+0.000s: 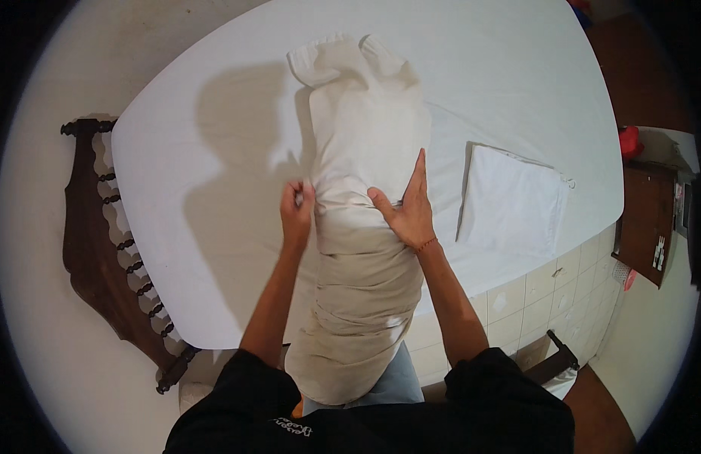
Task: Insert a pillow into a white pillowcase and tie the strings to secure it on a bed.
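A long off-white bolster (369,280) lies lengthwise in front of me, its near end against my body. Its near half is wrapped in wrinkled cloth. The far part of the white cloth cover (369,113) is smoother and ends in two loose flaps. At the left edge, my left hand (296,206) is closed, fingers curled and thumb close to the cloth; whatever it may pinch is hidden. My right hand (411,216) lies along the right side, open, with fingers stretched forward and thumb over the cloth.
A white-sheeted bed (517,83) spreads beneath. Folded white cloth (513,200) lies on it to the right. A dark wooden headboard (101,234) with turned spindles stands at left. Beyond the right edge are a tiled floor (543,291) and a brown wooden cabinet (644,219).
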Motion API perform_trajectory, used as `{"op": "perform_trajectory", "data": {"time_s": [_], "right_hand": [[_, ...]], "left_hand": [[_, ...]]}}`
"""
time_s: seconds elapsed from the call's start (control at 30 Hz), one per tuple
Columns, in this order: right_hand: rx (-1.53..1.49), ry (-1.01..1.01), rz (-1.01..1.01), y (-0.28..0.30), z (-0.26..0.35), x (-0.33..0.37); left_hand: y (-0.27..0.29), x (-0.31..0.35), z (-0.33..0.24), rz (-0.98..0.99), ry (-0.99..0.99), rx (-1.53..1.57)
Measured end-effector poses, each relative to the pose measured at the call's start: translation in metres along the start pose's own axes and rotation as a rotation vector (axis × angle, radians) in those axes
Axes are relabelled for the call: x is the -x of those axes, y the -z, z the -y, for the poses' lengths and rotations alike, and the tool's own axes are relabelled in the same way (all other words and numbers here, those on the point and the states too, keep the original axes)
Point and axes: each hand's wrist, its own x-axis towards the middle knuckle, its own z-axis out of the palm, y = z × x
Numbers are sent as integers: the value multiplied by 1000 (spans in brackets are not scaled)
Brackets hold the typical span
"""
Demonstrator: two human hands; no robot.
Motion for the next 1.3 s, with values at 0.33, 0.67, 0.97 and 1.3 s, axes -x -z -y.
{"op": "perform_trajectory", "data": {"time_s": [0.33,0.67,0.97,1.3], "right_hand": [[-330,-295,-51,56,0,-71],[-61,-165,236,0,19,0],[-389,-92,42,13,-1,-24],[-504,-305,209,-7,11,-31]], "left_hand": [[-53,-58,-51,442,386,83],[20,11,-14,281,251,106],[-34,-47,-81,160,274,-27],[-27,-15,-100,-358,78,-195]]}}
